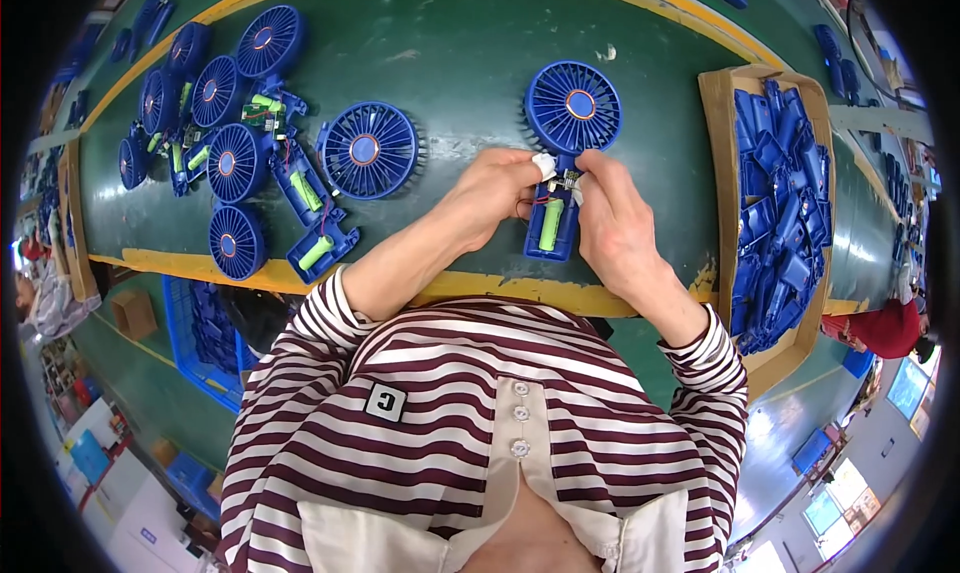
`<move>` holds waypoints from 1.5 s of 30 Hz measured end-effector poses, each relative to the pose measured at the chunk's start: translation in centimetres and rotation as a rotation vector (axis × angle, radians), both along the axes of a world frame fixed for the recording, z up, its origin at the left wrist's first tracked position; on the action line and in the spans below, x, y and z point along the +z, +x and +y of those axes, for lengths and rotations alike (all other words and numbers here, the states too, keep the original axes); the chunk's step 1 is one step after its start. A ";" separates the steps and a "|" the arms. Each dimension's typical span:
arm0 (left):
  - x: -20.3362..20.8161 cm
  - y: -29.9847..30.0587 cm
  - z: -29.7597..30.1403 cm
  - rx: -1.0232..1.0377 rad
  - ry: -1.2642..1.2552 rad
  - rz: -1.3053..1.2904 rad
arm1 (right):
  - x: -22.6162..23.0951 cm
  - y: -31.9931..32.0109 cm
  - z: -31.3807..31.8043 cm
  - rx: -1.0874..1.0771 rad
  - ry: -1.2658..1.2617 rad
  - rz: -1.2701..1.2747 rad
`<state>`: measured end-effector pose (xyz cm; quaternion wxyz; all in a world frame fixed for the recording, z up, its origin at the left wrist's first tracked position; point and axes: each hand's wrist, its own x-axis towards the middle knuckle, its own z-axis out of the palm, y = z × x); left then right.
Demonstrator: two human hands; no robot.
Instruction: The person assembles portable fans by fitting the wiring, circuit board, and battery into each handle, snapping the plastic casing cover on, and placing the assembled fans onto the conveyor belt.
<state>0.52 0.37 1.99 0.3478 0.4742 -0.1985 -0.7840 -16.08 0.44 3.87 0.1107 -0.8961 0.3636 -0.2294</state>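
Note:
A blue handheld fan [572, 108] lies on the green table in front of me, its round grille pointing away from me. Its handle [533, 245] is uncovered, showing a light green battery [551, 225] and a small circuit board [566, 180]. From the left, my left hand [492, 195] pinches the fan near the board, with a white covering on one fingertip. My right hand [614, 216] closes on the opposite side, its fingers at the neck just below the grille. The fingertips hide part of the board and wires.
Several opened blue fans [236, 163] with exposed batteries crowd the table's left side. Apart from the cluster's far members lies another fan head [369, 150]. A cardboard box [715, 123] of blue plastic parts stands at right. Below the table's left edge is a blue crate [185, 348].

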 end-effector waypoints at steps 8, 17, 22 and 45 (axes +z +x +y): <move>-0.3 0.3 0.0 0.011 -0.003 0.061 | -0.1 0.0 -0.1 0.017 0.012 0.027; -0.7 0.4 0.1 -0.009 -0.011 0.102 | -0.8 0.0 -0.1 0.000 -0.047 -0.016; -0.3 0.2 0.2 0.030 0.014 0.104 | -0.2 0.2 -0.2 0.022 -0.040 0.043; 0.4 -0.6 0.2 -0.114 -0.142 -0.207 | 0.1 -0.4 -0.7 -0.077 -0.120 0.037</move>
